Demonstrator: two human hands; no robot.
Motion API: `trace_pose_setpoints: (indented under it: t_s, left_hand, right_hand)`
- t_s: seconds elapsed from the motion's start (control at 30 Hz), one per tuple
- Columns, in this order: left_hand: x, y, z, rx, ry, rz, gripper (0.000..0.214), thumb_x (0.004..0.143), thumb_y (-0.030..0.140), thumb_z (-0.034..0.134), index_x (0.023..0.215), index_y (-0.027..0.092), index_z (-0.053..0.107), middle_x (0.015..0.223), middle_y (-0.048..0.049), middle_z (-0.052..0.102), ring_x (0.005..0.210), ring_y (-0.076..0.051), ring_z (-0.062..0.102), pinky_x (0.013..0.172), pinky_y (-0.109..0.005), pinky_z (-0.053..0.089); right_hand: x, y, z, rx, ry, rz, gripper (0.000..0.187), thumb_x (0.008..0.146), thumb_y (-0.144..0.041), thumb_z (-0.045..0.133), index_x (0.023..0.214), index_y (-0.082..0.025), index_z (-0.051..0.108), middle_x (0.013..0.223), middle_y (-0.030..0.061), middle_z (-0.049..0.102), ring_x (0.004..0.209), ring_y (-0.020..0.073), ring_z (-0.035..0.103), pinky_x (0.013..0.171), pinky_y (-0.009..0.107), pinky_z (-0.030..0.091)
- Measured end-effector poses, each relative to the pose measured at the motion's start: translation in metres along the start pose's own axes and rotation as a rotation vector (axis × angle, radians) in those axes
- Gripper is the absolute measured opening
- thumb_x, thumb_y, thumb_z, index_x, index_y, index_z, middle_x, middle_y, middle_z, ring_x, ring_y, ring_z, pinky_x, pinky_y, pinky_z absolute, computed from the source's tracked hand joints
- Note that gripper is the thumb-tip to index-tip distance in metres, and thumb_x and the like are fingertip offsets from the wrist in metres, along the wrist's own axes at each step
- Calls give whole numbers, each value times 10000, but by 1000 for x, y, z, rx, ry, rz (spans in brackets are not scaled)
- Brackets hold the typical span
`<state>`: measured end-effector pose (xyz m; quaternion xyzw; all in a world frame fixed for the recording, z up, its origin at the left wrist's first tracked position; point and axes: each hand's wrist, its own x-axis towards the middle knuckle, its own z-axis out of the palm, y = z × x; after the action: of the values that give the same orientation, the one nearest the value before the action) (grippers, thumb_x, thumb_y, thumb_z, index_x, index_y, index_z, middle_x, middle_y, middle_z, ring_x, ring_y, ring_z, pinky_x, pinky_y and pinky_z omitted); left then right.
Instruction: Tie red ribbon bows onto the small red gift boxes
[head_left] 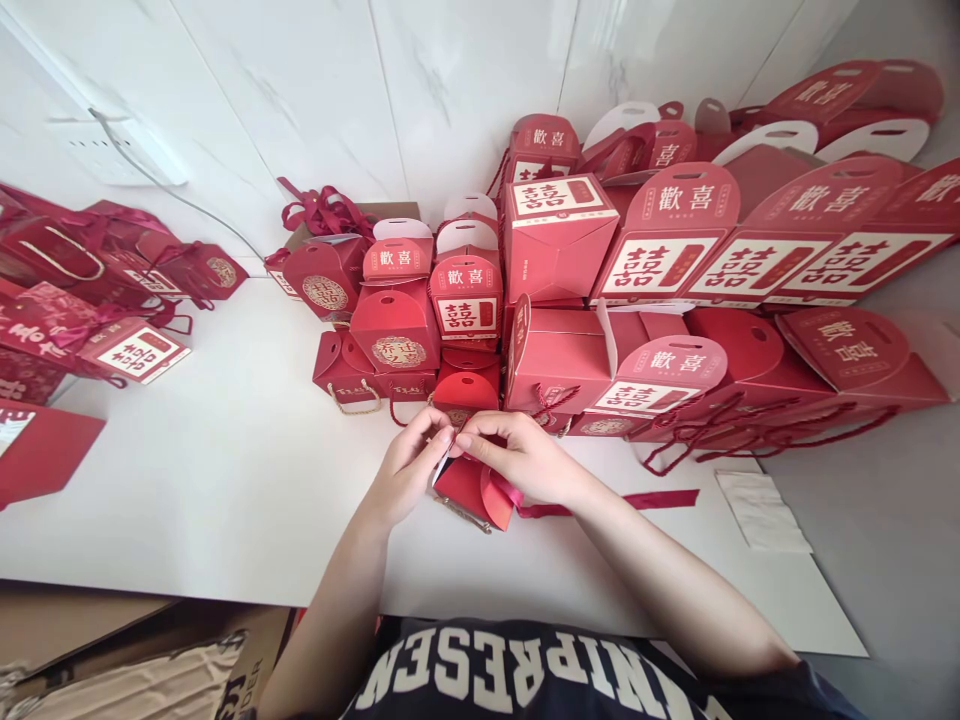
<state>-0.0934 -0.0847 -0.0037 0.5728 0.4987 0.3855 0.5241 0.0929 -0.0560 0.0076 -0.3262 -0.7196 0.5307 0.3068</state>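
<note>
A small red gift box (474, 493) with rounded flaps stands on the table in front of me. A dark red ribbon (660, 499) runs from its right side, under my right wrist, across the table. My left hand (411, 462) and my right hand (517, 452) meet above the box, thumbs and fingertips pinched together on a thin bit of the ribbon, mostly covered by the fingers. Below my left fingertips a narrow white edge (442, 468) shows; whether it is a tag or a flap I cannot tell. Gold cord lies along the box's near edge.
Rows of red gift boxes (667, 240) are stacked at the back and right. More boxes and bags (142, 350) with ribbons stand at the left. A white folded tissue (763, 510) lies at the right. An open cardboard carton (150, 660) sits below the table's front edge.
</note>
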Motion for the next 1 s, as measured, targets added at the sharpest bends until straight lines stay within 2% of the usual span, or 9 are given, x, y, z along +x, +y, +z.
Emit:
trace_pose_setpoints:
  t_s: [0.17,0.37,0.53,0.6,0.67,0.73,0.8,0.9,1.0]
  left_hand:
    - [2,-6,0,-28,-11,2,264,966,413,475,816,196,465,741,26,451,665,-115,390,610,-237,337]
    - [-5,-11,-15,-87,168,-32,262,940,447,519,871,195,532,805,-2,560,721,-137,514,673,-264,427]
    - [-16,-19,-64,-14,536,-26,225,888,429,559,893,208,515,755,2,568,713,-159,563,623,-265,417]
    - [-24,-20,-85,186,739,-97,210,887,422,538,894,214,508,763,-9,590,726,-181,588,632,-288,427]
    - [-32,-18,-99,495,843,-252,212,896,433,511,910,222,512,803,-36,632,777,-226,611,670,-336,435]
    - [-38,-12,-102,766,816,-378,225,890,444,518,940,225,534,913,-71,672,851,-270,625,716,-384,440]
    - [-37,-5,-95,847,713,-347,247,886,447,533,1002,232,567,1067,-82,674,941,-282,629,772,-401,457]
    - [-26,6,-73,690,442,-147,311,925,468,496,1155,275,578,1253,-41,625,1114,-244,599,899,-367,476]
    - [-11,12,-49,547,90,-85,357,928,495,506,1219,296,563,1325,-27,583,1203,-235,560,950,-345,480]
  right_hand:
    - [0,1,0,-7,-17,-27,323,985,-394,486,807,-185,658,824,10,661,761,143,596,736,252,446]
    - [-1,-1,-3,6,-28,-18,308,986,-376,495,825,-172,663,894,21,688,803,144,617,768,243,453]
    - [-5,-1,-9,19,-49,-24,269,989,-337,501,857,-169,664,916,26,690,828,150,626,765,243,457]
    - [-11,-3,-14,-11,-12,-54,255,996,-322,490,880,-177,665,974,37,692,889,161,634,816,253,460]
    - [-21,-7,-19,-63,54,-79,236,1000,-313,487,903,-188,663,1051,45,683,961,169,630,876,263,450]
    - [-34,-10,-24,-121,110,-72,214,1001,-309,490,927,-198,657,1061,46,674,975,171,620,893,269,441]
    - [-48,-11,-30,-173,151,-28,204,1000,-319,494,929,-203,646,989,40,670,910,166,611,845,268,442]
    - [-65,-4,-35,-225,191,99,227,1000,-357,492,896,-206,626,852,16,649,781,151,580,724,258,425]
    - [-74,9,-31,-197,170,206,262,1002,-398,475,895,-205,617,826,9,640,744,146,559,672,255,408]
